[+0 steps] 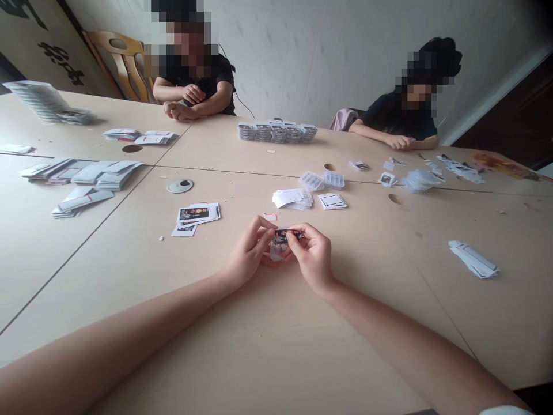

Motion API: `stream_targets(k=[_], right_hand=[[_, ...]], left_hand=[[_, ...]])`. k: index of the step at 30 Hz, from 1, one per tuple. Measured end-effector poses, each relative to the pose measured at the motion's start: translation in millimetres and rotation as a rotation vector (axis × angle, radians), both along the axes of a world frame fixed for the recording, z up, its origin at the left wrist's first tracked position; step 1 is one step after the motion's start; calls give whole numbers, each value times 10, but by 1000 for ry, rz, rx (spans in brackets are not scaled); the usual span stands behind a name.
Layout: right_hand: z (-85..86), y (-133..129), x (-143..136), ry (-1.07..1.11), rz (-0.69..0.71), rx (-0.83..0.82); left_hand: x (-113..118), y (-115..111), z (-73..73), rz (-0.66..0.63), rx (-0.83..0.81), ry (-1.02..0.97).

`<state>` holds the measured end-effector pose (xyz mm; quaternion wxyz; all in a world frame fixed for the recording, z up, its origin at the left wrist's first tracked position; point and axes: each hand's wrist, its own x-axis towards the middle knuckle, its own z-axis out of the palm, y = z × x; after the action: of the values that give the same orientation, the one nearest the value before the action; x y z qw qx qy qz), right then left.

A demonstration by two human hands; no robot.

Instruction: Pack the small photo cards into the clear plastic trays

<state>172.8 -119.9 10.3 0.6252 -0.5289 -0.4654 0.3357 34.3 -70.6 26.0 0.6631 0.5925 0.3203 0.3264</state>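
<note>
Both of my hands meet above the near middle of the table. My left hand (pixel 252 248) is closed, with fingertips at the left edge of a small dark printed card (pixel 285 236). The thumb of my right hand (pixel 314 256) presses on the card's right end. Below the card, between my fingers, shows a clear plastic case (pixel 276 251), partly hidden by the hands. A red-edged label (pixel 270 217) lies just beyond my left fingers. Farther on are a stack of white cards (pixel 291 199), a black-bordered card pile (pixel 332 201) and clear compartment trays (pixel 311 181).
Printed cards (pixel 199 213) lie left of my hands, near a round cable-hole cover (pixel 180 185). White packets (pixel 82 173) are piled farther left. Stacked filled cases (pixel 276 132) stand at the far edge. White strips (pixel 473 259) lie right. Two people sit opposite.
</note>
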Motion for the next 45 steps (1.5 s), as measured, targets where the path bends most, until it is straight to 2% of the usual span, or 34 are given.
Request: stream_targets(k=[45], right_hand=[[-16, -1, 1, -63, -17, -42]], left_hand=[[-7, 6, -18, 12, -50, -22]])
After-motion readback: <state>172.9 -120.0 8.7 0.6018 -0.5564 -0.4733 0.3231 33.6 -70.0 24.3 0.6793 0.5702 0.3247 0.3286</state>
